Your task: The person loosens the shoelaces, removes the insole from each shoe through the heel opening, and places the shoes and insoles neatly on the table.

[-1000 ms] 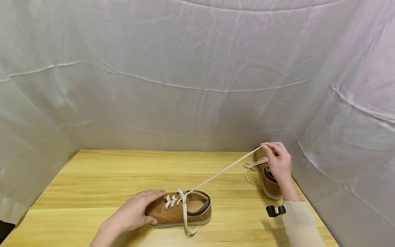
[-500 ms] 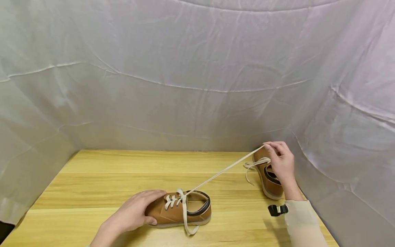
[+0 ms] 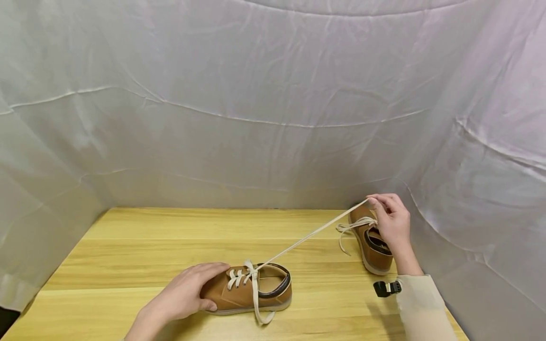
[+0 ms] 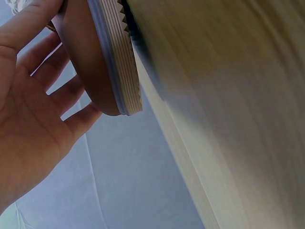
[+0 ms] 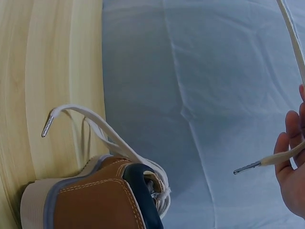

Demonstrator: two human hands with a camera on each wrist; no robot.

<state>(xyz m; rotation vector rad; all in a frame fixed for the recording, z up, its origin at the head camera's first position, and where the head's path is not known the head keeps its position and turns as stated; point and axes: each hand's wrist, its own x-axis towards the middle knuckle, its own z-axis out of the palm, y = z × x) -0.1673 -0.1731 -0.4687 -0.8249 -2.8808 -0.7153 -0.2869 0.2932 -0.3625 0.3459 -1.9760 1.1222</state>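
Note:
A brown shoe (image 3: 234, 296) with cream laces lies on its sole at the front of the wooden table, toe to the left. My left hand (image 3: 181, 293) holds its toe, thumb on the near side and fingers on the far side; the left wrist view shows the fingers along the brown toe (image 4: 83, 62). Up at the right, my right hand (image 3: 394, 225) pinches one shoelace (image 3: 315, 231), stretched taut from the knot at the shoe's throat. In the right wrist view its metal-tipped end (image 5: 247, 168) sticks out below the fingers. The shoe's other lace end (image 3: 257, 303) droops over the near side.
A second brown shoe (image 3: 377, 261) stands at the table's back right, partly behind my right hand, its laces (image 3: 351, 228) hanging to the left. Grey cloth (image 3: 264, 156) walls the table (image 3: 170, 241) at the back and both sides. A black camera (image 3: 384, 289) sits at my right wrist.
My right hand has drifted slightly right and up, still pinching the taut shoelace. My left hand and the near shoe have stayed in place.

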